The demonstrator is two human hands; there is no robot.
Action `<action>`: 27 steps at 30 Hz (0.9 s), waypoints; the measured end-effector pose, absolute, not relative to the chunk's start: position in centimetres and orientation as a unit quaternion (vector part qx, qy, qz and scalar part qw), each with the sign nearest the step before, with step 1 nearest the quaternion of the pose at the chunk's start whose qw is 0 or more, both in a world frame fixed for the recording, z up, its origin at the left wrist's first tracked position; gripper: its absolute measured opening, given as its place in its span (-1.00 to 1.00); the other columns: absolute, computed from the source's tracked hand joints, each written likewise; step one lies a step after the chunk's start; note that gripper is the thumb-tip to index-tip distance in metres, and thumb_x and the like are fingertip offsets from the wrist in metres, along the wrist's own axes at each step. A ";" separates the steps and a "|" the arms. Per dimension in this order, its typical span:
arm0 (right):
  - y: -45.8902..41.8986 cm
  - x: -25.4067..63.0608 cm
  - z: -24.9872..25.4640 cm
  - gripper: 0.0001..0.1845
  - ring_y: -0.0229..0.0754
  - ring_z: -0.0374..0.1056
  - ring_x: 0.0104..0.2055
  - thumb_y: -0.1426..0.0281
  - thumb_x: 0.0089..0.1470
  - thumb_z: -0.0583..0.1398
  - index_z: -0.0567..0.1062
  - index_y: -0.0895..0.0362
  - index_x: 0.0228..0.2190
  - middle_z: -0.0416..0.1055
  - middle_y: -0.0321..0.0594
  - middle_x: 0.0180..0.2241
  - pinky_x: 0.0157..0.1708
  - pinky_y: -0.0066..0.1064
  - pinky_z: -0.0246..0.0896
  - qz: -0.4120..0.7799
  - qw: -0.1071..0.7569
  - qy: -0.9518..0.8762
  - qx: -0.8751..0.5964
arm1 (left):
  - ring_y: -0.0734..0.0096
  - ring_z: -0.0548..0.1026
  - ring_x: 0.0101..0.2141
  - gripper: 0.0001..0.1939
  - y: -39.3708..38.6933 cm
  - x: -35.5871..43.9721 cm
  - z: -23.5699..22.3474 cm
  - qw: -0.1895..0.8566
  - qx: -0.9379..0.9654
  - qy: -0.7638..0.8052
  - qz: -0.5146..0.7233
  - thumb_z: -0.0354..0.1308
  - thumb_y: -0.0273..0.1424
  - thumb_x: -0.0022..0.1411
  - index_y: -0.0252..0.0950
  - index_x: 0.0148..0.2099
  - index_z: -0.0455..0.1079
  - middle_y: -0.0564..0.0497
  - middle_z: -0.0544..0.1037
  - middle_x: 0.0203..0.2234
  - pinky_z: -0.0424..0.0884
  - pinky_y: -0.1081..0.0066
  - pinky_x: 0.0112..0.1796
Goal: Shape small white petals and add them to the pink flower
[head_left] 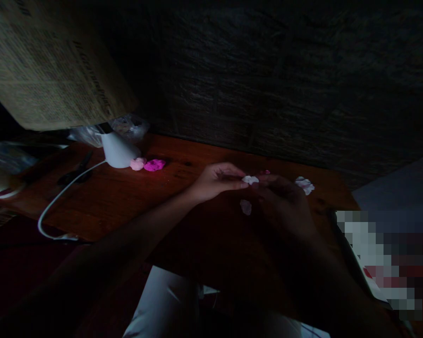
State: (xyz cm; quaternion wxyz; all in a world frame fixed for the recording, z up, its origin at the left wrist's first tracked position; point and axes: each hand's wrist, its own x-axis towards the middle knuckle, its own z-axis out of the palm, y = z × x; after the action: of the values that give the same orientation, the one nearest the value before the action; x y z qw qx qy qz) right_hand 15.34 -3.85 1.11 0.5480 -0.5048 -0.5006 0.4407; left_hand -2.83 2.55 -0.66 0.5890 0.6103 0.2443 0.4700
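Note:
Over a brown wooden table, my left hand and my right hand meet and both pinch a small pale pink-white lump, like soft clay. My right hand is in shadow. A second small pale piece lies on the table just below the hands. Another pale lump lies to the right of my right hand. A tiny bit of magenta shows behind my right hand's fingers.
At the back left stands a white lamp base with a white cable running off the table's edge. Beside it lie a light pink lump and a magenta lump. Dark scissors, a newspaper and a dark wall are nearby.

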 end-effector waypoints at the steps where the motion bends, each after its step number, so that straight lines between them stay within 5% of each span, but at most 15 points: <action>1: -3.9 15.3 1.2 -0.78 -0.17 0.48 -0.29 0.25 -0.11 0.42 0.64 0.04 -0.35 0.62 -0.23 -0.26 -0.36 -0.37 0.36 0.441 0.550 -0.495 -0.508 | 0.44 0.59 -0.29 -0.69 2.5 -2.8 -0.6 0.590 0.609 0.243 0.472 0.49 -0.38 -0.10 -0.37 -0.30 0.52 -0.01 0.65 -0.34 0.48 0.35 -0.12; 6: -4.0 15.4 1.3 -0.77 -0.16 0.50 -0.22 0.25 -0.05 0.39 0.66 0.00 -0.28 0.60 -0.22 -0.15 -0.31 -0.36 0.39 0.455 0.554 -0.471 -0.513 | 0.41 0.60 -0.26 -0.68 2.4 -2.9 -0.5 0.590 0.606 0.246 0.474 0.49 -0.36 -0.10 -0.37 -0.29 0.52 -0.03 0.65 -0.32 0.48 0.34 -0.12; 27: -3.8 15.5 1.2 -0.78 -0.14 0.51 -0.27 0.26 -0.14 0.45 0.67 0.01 -0.36 0.63 -0.23 -0.27 -0.26 -0.28 0.42 0.432 0.565 -0.501 -0.492 | 0.38 0.59 -0.26 -0.67 2.4 -2.9 -0.8 0.598 0.612 0.252 0.452 0.49 -0.36 -0.12 -0.37 -0.29 0.53 -0.04 0.65 -0.30 0.48 0.29 -0.10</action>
State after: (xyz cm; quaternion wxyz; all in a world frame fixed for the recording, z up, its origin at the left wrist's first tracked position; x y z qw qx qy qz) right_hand 15.50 -3.82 1.15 0.5655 -0.4922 -0.5009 0.4325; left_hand -2.85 2.42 -0.82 0.5976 0.6124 0.2517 0.4522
